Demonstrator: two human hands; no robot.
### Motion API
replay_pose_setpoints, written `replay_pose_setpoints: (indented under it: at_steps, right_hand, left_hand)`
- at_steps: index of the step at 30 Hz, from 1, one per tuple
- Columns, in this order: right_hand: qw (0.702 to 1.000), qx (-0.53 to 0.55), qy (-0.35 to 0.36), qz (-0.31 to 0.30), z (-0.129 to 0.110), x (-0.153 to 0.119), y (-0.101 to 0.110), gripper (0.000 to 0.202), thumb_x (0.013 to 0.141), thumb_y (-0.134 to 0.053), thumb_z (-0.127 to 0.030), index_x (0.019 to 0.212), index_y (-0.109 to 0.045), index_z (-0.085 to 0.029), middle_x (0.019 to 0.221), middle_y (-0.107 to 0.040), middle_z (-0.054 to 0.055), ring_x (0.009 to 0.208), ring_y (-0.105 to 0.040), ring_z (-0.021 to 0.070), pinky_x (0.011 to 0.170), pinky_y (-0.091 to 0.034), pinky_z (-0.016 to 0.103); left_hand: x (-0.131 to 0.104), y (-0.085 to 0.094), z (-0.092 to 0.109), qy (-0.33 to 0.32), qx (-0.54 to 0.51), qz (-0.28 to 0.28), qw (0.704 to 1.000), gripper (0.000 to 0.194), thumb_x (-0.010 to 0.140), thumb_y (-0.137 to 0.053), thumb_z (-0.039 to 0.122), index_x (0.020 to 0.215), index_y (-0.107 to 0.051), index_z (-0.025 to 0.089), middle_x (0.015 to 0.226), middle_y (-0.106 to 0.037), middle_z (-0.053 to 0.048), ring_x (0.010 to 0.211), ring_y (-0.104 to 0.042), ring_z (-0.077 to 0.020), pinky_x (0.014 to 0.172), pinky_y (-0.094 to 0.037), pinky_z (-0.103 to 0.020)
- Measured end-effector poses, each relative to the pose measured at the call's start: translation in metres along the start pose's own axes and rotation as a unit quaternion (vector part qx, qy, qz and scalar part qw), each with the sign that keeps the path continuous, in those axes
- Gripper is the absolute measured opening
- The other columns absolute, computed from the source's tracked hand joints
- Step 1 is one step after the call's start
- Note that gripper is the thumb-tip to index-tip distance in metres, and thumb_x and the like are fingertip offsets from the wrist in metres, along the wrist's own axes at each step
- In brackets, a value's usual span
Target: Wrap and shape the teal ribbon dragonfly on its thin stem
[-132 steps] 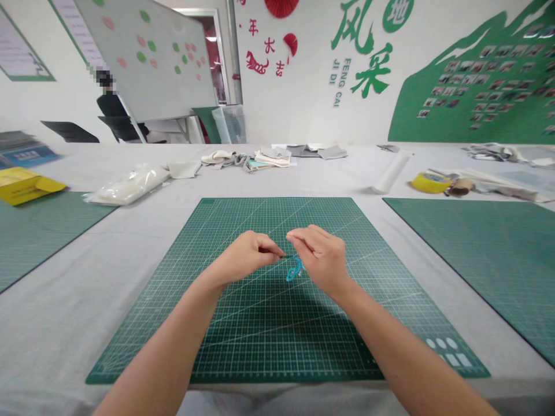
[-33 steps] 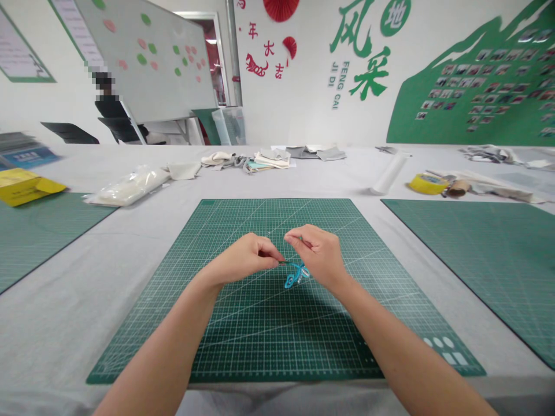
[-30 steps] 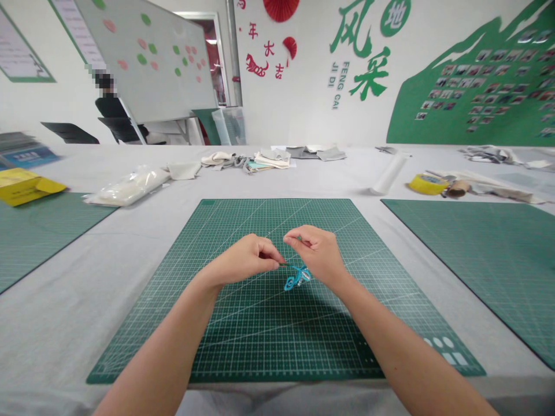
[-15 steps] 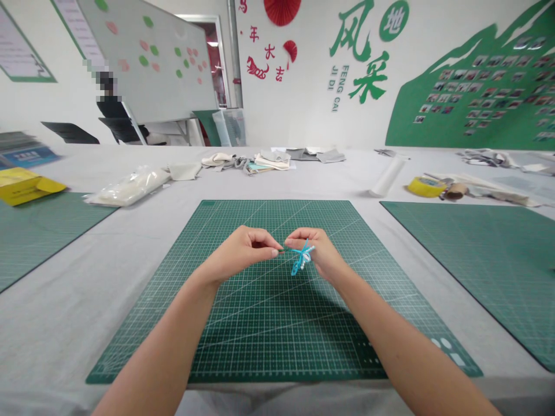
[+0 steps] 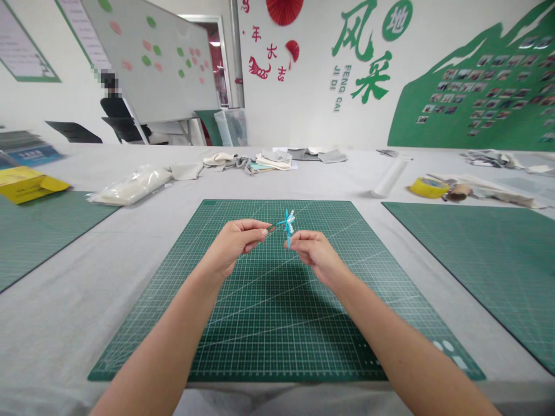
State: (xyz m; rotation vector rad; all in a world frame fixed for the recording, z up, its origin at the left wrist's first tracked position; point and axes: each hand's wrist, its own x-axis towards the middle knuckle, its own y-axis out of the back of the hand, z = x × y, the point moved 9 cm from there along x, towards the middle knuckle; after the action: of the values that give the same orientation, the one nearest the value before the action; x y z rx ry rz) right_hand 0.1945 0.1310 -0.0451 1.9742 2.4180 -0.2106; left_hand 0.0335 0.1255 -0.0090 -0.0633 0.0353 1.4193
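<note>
A small blue and white flower (image 5: 288, 222) is held above the green cutting mat (image 5: 277, 323), its head upright and its thin green stem (image 5: 276, 225) running left. My left hand (image 5: 238, 242) pinches the stem between thumb and fingertips. Thumb and fingers of my right hand (image 5: 316, 254) are closed on the lowest blue petal (image 5: 288, 240). Both hands are in the air over the middle of the mat, a short gap apart.
Two more cutting mats lie at the left (image 5: 52, 231) and right (image 5: 485, 248). Behind are a yellow packet (image 5: 32, 184), a plastic bag (image 5: 132, 185), fabric scraps (image 5: 273, 159), a white roll (image 5: 390, 176) and yellow tape (image 5: 428, 187). A person (image 5: 113, 107) sits far left.
The flower has moved up and a little left, and its head has turned. My left hand has shifted left and up. My right fingers have moved from near the stem to a petal.
</note>
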Motion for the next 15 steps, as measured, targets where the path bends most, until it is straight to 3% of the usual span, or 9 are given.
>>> replay_pose_setpoints:
  at_steps: [7,11,15]
  right_hand:
    - [0.980,-0.126,0.154,0.030,-0.024,-0.013,-0.007,0.017,0.072,-0.070,-0.029,0.059,-0.064,-0.018,0.054,-0.052,-0.004,0.052,-0.041,0.0099,0.053,-0.032,0.026]
    - [0.930,-0.252,0.263,0.048,-0.041,-0.031,-0.016,0.018,0.082,-0.063,-0.026,0.065,-0.066,-0.019,0.057,-0.057,-0.003,0.054,-0.047,0.0112,0.055,-0.035,0.026]
    - [0.884,-0.298,0.351,0.078,-0.055,-0.046,-0.019,0.016,0.086,-0.060,-0.023,0.072,-0.068,-0.020,0.062,-0.062,-0.002,0.056,-0.051,0.0111,0.057,-0.039,0.026]
  left_hand:
    - [0.007,0.008,-0.012,0.031,-0.078,0.018,0.996,0.026,0.068,-0.073,0.021,0.093,-0.073,0.012,0.065,-0.055,0.001,0.041,-0.031,0.0000,0.040,-0.015,-0.017]
    - [0.007,0.010,-0.014,0.028,-0.083,0.026,0.996,0.026,0.067,-0.073,0.020,0.091,-0.072,0.011,0.064,-0.055,0.001,0.041,-0.032,-0.0002,0.039,-0.015,-0.017]
    - [0.005,0.010,-0.012,0.036,-0.052,0.035,0.997,0.028,0.067,-0.072,0.021,0.093,-0.072,0.010,0.059,-0.053,0.003,0.041,-0.032,-0.0009,0.040,-0.016,-0.017]
